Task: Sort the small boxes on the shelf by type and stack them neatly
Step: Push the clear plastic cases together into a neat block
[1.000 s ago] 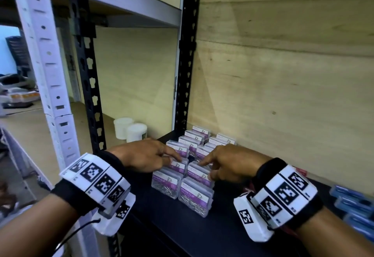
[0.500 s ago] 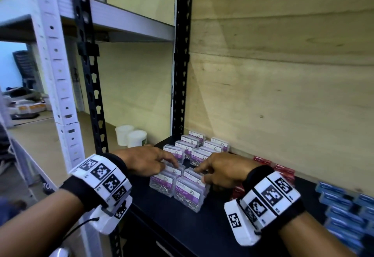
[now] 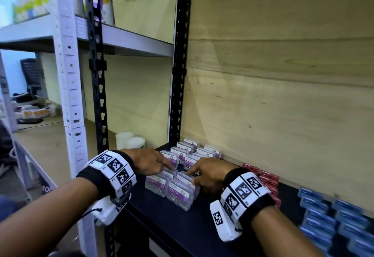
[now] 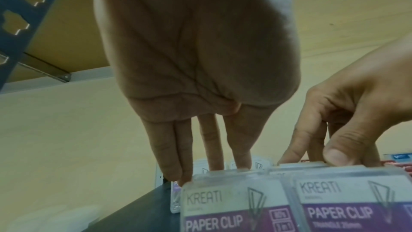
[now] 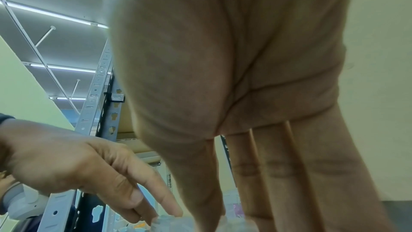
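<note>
We rest our left hand [image 3: 148, 160] and right hand [image 3: 208, 172], fingers straight and grasping nothing, on the paper-clip boxes [image 3: 178, 191] at the shelf's [image 3: 172, 222] near left, apparently squaring the two rows; red boxes [image 3: 268, 177] and blue boxes [image 3: 323, 216] sit grouped rightward.

We stand in a stockroom: slotted metal shelving [image 3: 95, 86], plywood backing [image 3: 283, 94], rows of boxed stationery [image 3: 323, 216] at right.
</note>
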Demonstrator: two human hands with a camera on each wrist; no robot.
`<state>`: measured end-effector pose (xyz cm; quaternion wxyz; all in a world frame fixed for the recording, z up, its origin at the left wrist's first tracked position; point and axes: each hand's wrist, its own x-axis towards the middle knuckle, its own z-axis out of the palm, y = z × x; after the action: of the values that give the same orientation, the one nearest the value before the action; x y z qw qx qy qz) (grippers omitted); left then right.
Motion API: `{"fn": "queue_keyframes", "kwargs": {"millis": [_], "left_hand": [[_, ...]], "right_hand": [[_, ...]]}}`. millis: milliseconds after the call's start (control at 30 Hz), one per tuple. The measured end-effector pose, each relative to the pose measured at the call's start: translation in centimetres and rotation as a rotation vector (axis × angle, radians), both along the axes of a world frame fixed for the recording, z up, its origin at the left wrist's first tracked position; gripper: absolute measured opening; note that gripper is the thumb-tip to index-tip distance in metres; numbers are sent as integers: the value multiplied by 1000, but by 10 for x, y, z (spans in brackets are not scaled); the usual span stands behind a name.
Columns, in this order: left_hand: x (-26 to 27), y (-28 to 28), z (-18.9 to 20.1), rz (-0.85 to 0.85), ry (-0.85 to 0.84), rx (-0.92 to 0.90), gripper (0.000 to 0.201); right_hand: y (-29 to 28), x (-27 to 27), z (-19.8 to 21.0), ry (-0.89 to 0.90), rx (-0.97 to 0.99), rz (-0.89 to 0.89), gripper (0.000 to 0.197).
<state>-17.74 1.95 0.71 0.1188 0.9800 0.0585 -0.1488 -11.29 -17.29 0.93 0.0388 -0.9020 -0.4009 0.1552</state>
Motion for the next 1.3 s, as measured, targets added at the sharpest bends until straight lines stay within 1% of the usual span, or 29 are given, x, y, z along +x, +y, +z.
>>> {"fn": "queue_keyframes", "kwargs": {"millis": [267, 567, 733, 800, 933, 1033, 1167, 1300], "left_hand": [[3, 14, -3, -41, -12, -68, 40], [10, 14, 1, -134, 20, -54, 36], [18, 20, 2, -148, 19, -67, 30], [24, 24, 4, -128, -18, -66, 31], [43, 36, 2, -109, -154, 61, 35], [58, 46, -2, -85, -159, 145, 37], [72, 56, -8, -78, -135, 149, 38], [79, 61, -13, -74, -157, 123, 36]], "right_hand": [[1, 4, -3, -32, -34, 14, 38], [1, 9, -6, -11, -43, 53, 42], [2, 18, -6, 16, -75, 71, 42], [3, 24, 0, 25, -73, 46, 43], [10, 49, 10, -48, 2, -39, 41], [20, 73, 8, -105, 22, -93, 37], [33, 93, -1, -110, -33, -107, 38], [41, 102, -6, -141, -82, -93, 38]]}}
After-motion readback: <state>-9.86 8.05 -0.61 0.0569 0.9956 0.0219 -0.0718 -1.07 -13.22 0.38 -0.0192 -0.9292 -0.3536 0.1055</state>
